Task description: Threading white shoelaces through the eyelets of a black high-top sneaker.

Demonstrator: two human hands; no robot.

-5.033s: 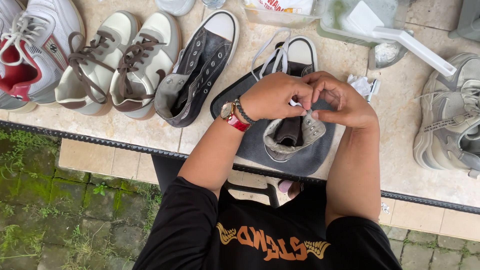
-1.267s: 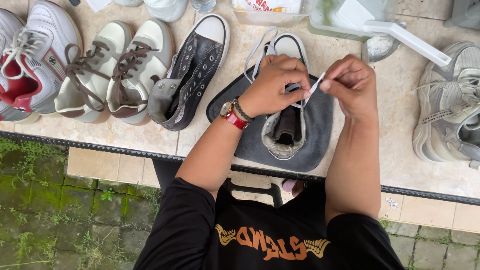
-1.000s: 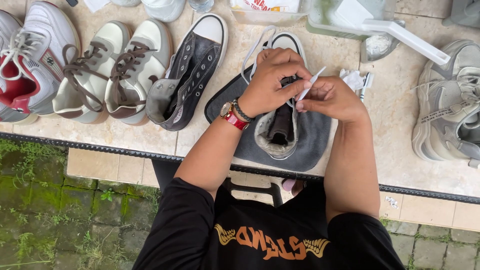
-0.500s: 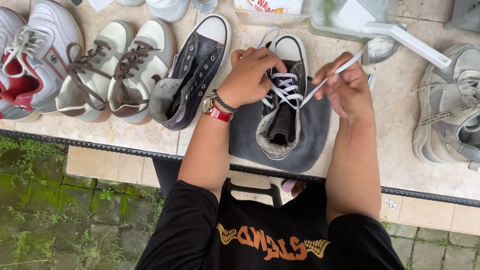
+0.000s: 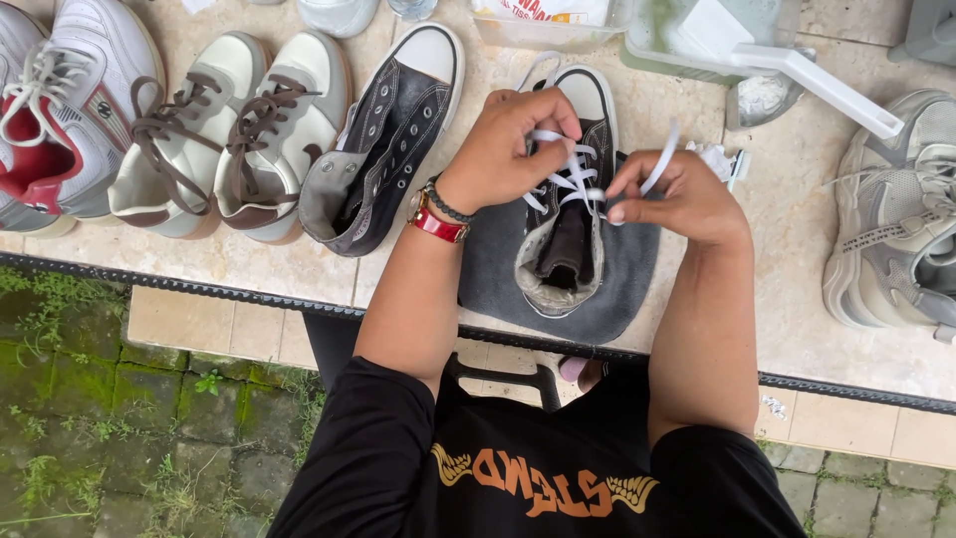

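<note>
- Fingers of the left hand (image 5: pixel 513 139) curl over the laced front of a black high-top sneaker (image 5: pixel 568 199), closed on its white shoelace (image 5: pixel 558 179); the right hand (image 5: pixel 669 194) pinches the lace's free end just beside the shoe's right edge, and that end rises above the knuckles.
- Which eyelet the lace passes through cannot be told: the left hand covers the upper lacing.
- That sneaker stands upright on a dark grey cloth (image 5: pixel 498 274), white toe cap pointing away from the person, open collar toward them, with a pale, worn lining.
- Its unlaced mate (image 5: pixel 383 149) lies just to the left, tilted on its side.
- Farther left sit a pair of cream shoes with brown laces (image 5: pixel 224 139) and a white and red trainer (image 5: pixel 55 110), cut off by the frame.
- At right, a grey trainer (image 5: pixel 896 219) is partly out of view.
- Behind it stands a clear plastic tub (image 5: pixel 702 35) with a white handle (image 5: pixel 817 85).
</note>
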